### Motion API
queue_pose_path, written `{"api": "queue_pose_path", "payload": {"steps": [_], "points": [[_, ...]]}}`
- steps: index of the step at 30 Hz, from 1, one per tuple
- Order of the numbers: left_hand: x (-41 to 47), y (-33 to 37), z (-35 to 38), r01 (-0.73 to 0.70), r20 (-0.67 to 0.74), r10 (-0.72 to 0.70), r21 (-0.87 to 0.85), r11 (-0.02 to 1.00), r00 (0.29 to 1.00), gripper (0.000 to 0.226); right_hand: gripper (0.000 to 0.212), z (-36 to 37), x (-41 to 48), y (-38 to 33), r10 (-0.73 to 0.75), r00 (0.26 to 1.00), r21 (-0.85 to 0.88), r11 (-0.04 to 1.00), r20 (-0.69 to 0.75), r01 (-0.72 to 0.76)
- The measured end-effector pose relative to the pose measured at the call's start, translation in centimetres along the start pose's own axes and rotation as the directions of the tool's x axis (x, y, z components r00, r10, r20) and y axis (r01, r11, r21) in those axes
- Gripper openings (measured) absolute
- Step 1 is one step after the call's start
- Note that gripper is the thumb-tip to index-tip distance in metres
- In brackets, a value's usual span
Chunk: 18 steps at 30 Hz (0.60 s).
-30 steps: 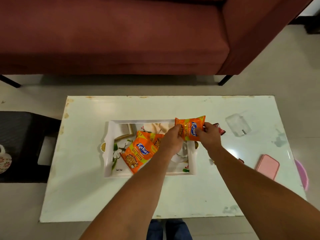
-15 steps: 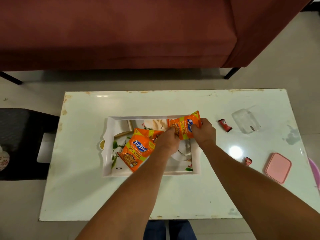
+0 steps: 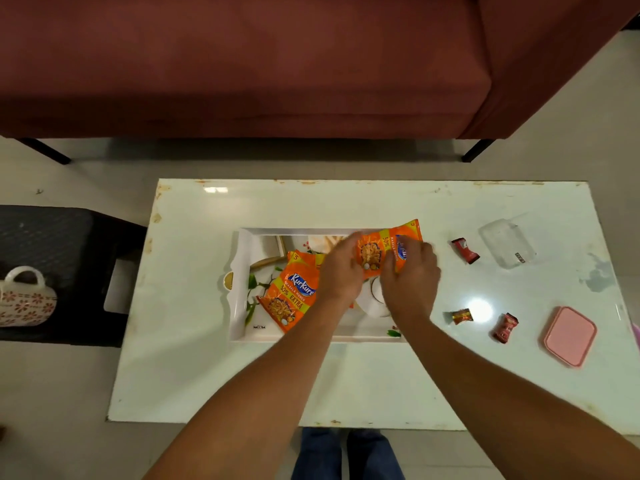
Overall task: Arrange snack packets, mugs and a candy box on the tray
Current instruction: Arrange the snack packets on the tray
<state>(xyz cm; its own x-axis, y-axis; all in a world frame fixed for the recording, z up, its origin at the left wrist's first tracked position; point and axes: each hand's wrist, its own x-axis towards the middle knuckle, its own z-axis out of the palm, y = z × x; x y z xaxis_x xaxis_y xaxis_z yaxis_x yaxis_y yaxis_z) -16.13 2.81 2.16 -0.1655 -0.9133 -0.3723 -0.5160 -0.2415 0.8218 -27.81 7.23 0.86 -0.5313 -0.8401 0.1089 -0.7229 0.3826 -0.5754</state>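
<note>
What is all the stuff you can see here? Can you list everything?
Snack packets: two visible, orange, in the tray; one more held above it.
Tray: one, white, table middle.
Mug: one, white, in tray under the hands.
Flowery mug: one, on black stool.
Candies: three, red, right of tray.
Clear box: one, far right.
Pink lid: one, near right.
Table: white.
Sofa: maroon.
Left hand, right hand: grip the packet.

A tray (image 3: pixel 239 299) was set on the table (image 3: pixel 207 375), with a Kurkure packet (image 3: pixel 291 296) laid in it; three wrapped candies (image 3: pixel 465 250) and a lid (image 3: pixel 569 336) were scattered to its right.
</note>
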Motion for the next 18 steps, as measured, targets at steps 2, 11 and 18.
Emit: {"api": "queue_pose_path", "payload": {"steps": [2,11,18], "points": [[-1.5,-1.5,-2.0,-0.014,-0.333,-0.006,-0.055,0.998,0.943,0.047,0.024,0.6,-1.6,-2.2,-0.079,0.982,0.094,0.993,0.169,0.064],[-3.8,-9.7,-6.4,0.564,-0.475,-0.560,-0.150,0.812,0.679,0.034,0.057,6.0,-3.8,-8.3,0.129,0.736,-0.219,0.975,0.665,0.027],[-5.0,-7.6,-5.4,0.396,-0.617,-0.401,-0.152,0.905,0.678,0.040,0.021,3.4,-4.1,-6.4,0.050,0.646,0.273,0.879,0.762,-0.390]]}}
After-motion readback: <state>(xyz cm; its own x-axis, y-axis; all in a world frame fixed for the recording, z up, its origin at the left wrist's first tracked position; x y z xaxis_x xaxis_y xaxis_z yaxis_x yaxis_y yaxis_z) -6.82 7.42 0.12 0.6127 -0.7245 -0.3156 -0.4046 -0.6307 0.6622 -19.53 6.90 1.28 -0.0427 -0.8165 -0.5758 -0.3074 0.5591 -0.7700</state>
